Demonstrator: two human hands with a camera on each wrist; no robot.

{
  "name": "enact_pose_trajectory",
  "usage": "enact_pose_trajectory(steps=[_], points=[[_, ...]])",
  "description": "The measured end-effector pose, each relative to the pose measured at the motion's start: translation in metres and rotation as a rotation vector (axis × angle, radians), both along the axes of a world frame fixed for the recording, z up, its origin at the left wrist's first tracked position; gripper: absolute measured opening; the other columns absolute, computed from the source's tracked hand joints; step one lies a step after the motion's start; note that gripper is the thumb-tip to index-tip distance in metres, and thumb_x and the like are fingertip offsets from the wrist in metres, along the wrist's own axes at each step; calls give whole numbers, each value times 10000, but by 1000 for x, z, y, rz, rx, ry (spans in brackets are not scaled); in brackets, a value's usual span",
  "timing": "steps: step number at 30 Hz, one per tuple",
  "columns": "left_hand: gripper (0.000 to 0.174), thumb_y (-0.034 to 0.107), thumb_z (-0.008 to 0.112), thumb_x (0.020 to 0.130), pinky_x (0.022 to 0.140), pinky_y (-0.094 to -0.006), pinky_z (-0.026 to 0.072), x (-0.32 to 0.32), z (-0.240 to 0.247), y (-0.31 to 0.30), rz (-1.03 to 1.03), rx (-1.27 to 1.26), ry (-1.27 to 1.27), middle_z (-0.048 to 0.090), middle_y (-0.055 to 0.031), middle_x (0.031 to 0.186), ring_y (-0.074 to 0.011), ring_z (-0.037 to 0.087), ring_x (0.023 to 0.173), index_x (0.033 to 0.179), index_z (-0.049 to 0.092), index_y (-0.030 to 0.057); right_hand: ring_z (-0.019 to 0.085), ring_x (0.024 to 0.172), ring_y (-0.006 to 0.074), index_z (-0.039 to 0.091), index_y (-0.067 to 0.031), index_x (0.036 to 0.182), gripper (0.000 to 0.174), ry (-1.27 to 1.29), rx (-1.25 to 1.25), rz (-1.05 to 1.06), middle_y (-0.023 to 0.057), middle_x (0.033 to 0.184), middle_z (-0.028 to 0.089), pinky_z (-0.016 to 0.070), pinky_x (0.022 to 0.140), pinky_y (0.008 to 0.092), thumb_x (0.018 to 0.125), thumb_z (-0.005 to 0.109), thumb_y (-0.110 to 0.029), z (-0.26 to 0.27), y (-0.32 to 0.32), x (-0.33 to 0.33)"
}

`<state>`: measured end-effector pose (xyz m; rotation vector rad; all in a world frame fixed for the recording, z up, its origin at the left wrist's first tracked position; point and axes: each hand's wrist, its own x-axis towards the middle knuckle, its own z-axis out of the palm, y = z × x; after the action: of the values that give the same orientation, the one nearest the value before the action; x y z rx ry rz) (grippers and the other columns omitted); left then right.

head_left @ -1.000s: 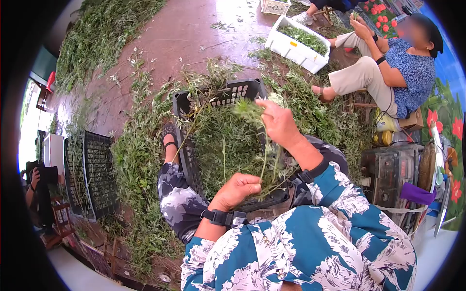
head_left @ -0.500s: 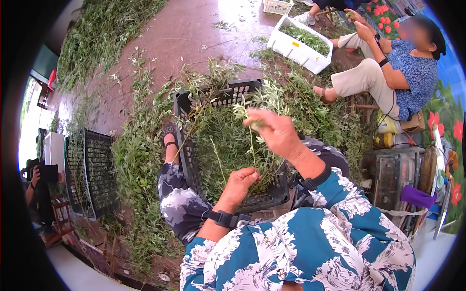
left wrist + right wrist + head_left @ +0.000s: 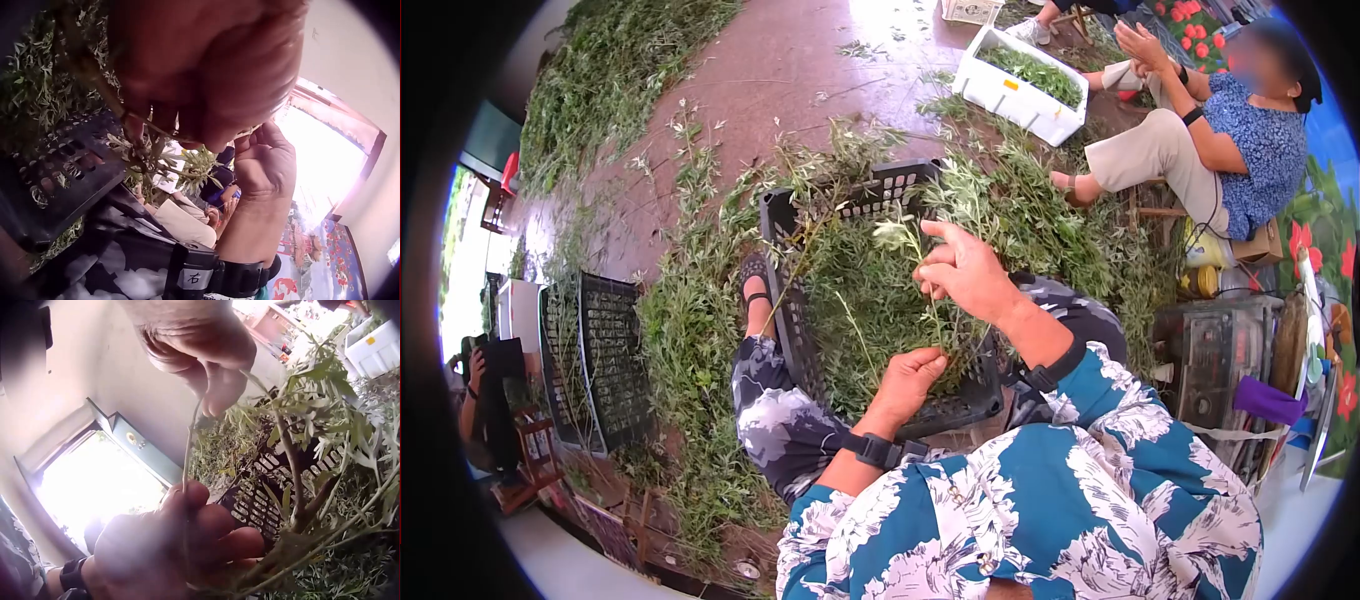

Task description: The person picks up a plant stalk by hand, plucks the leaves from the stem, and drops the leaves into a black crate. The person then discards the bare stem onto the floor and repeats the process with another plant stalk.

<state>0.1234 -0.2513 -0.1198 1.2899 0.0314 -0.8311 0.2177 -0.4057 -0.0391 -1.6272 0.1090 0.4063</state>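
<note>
Low over the black crate's near side, my left hand (image 3: 912, 382) grips the lower part of a leafy green stem (image 3: 188, 440). Higher up, my right hand (image 3: 972, 272) pinches the same stem between thumb and fingers, with a pale leafy tip (image 3: 892, 234) just beyond it. In the right wrist view the stem runs fairly straight between the two hands. The black plastic crate (image 3: 778, 290) stands between my knees, holding a heap of cut leaves (image 3: 855, 290). A thin bare stalk (image 3: 855, 325) sticks up from the heap.
Leafy branches (image 3: 700, 400) cover the floor on both sides of the crate. A white tub (image 3: 1030, 110) of leaves stands ahead right, near a seated person (image 3: 1250, 150). Another black crate (image 3: 615, 360) stands on end at left. A dusty clear box (image 3: 1215, 350) sits at right.
My right hand has swept from the stem's leafy top, blurred half a second ago, to a pinch with the forefinger raised. My left hand has shifted slightly right and up, keeping its grip.
</note>
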Motion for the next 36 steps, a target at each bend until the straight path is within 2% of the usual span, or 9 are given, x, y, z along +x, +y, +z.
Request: enact_pose_trajectory(steps=[1, 7, 8, 11, 14, 23, 26, 33, 36], points=[[254, 139, 583, 838, 825, -266, 392, 1, 2, 0, -56, 59, -6, 591, -23, 919, -111, 528, 872, 1037, 575, -18, 561, 597, 111, 341, 57, 1243, 498, -63, 6, -25, 93, 732, 605, 457, 512, 219, 777, 510, 11, -1, 2, -1], [622, 149, 656, 778, 938, -324, 367, 5, 4, 5, 303, -7, 13, 447, -137, 1251, -212, 482, 1073, 1287, 347, -28, 553, 608, 117, 242, 13, 1320, 567, -18, 62, 57, 103, 752, 603, 459, 537, 229, 793, 453, 23, -2, -4, 0], [734, 184, 677, 759, 979, -355, 331, 10, 4, 10, 333, -74, 54, 309, -190, 1359, -287, 378, 1206, 1327, 263, -30, 551, 604, 118, 242, 12, 1319, 568, -20, 29, 95, 105, 752, 604, 459, 538, 231, 792, 452, 24, -1, -4, -1], [733, 133, 648, 778, 992, -366, 323, 14, 2, 13, 512, -280, 80, 279, -211, 1363, -277, 397, 1186, 1340, 209, -37, 542, 589, 121, 247, 14, 1311, 563, -31, -56, 210, 109, 754, 606, 457, 536, 242, 786, 447, 30, 4, 0, -5], [651, 82, 649, 768, 1009, -398, 316, 17, 3, 15, 558, -421, 116, 409, -143, 1239, -241, 400, 1167, 1291, 278, -37, 539, 589, 119, 248, 13, 1311, 565, -3, -38, 298, 104, 743, 605, 455, 534, 243, 783, 448, 31, 3, 6, -11], [521, 116, 575, 825, 834, -332, 412, 21, 12, 24, 370, -547, 145, 471, -57, 1176, -149, 482, 915, 1291, 342, 100, 536, 590, 133, 257, -6, 1315, 597, 269, 204, 470, 109, 756, 589, 438, 520, 254, 750, 448, 34, -2, 18, -25], [582, 129, 564, 834, 828, -329, 400, 18, 15, 25, 422, -542, 109, 495, -77, 1158, -152, 487, 880, 1328, 265, 59, 549, 605, 127, 266, -18, 1314, 601, 314, 291, 476, 102, 748, 589, 447, 511, 246, 748, 464, 21, -4, 13, -23], [424, 73, 552, 835, 891, -399, 408, 18, 4, 30, 429, -627, 119, 551, -38, 1129, -213, 496, 1068, 1233, 437, 162, 563, 562, 141, 270, -6, 1311, 629, 353, 396, 511, 102, 746, 596, 463, 496, 247, 730, 510, -7, -5, 13, -21], [313, 47, 561, 827, 911, -393, 400, 15, 2, 29, 477, -620, 36, 588, -40, 1058, -210, 498, 1070, 1127, 525, 128, 567, 563, 146, 258, 16, 1306, 624, 361, 419, 466, 112, 746, 596, 465, 492, 249, 739, 517, -11, -12, 11, -24]])
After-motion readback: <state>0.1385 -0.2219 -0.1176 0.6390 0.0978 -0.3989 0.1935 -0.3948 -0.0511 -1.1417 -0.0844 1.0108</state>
